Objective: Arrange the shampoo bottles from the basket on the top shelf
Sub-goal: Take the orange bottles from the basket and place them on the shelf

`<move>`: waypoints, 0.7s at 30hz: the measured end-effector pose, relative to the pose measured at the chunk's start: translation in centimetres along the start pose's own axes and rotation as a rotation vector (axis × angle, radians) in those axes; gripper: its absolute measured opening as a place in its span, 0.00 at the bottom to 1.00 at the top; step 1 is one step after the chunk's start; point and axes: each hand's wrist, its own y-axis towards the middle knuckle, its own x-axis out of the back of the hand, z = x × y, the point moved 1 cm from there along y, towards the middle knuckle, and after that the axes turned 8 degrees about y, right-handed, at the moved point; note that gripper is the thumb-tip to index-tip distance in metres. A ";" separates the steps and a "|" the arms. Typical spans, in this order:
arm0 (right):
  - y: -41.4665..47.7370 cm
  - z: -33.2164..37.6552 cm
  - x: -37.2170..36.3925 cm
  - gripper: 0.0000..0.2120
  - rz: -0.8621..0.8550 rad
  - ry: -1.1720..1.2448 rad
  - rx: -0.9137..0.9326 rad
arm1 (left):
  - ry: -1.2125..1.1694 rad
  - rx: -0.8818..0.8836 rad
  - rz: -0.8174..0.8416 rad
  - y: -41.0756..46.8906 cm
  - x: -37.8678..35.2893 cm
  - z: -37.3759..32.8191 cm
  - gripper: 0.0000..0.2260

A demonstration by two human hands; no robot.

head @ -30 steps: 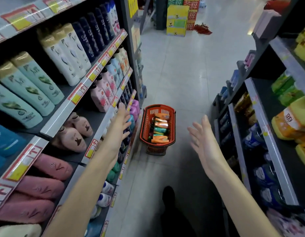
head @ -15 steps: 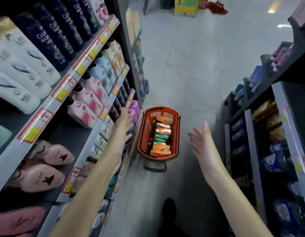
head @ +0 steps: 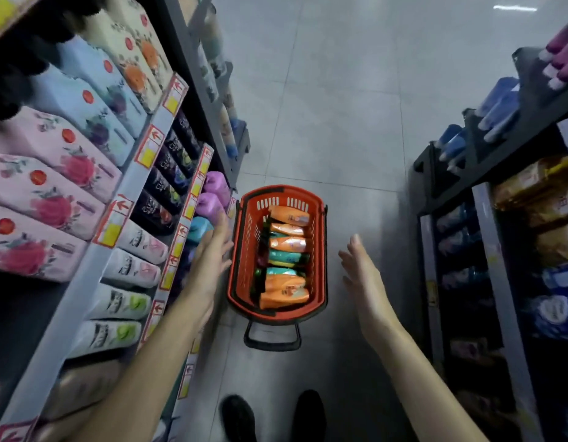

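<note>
Narrow shop aisle, grey tiled floor (head: 340, 106) open ahead, hemmed by stocked shelving (head: 139, 173) left and dark racks (head: 486, 250) right. Red basket (head: 282, 204) on the floor close to the left shelf edge, orange and teal shampoo bottles (head: 287, 244) lying inside. Left hand (head: 209, 260) flat-fingered just beside its left rim; right hand (head: 362, 275) spread, empty, clear of the right rim.

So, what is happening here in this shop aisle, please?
A person stands over a red basket that sits on the floor. In it lie shampoo bottles, orange and teal, on their sides. Both hands are open and hold nothing: the left hand is just beside the basket's left rim, and the right hand is held out to the right of it. No bottle is picked up yet.
</note>
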 end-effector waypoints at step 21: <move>24.8 -25.3 1.0 0.25 -0.295 -0.186 -0.017 | 0.353 0.151 -0.231 26.6 -3.2 27.6 0.32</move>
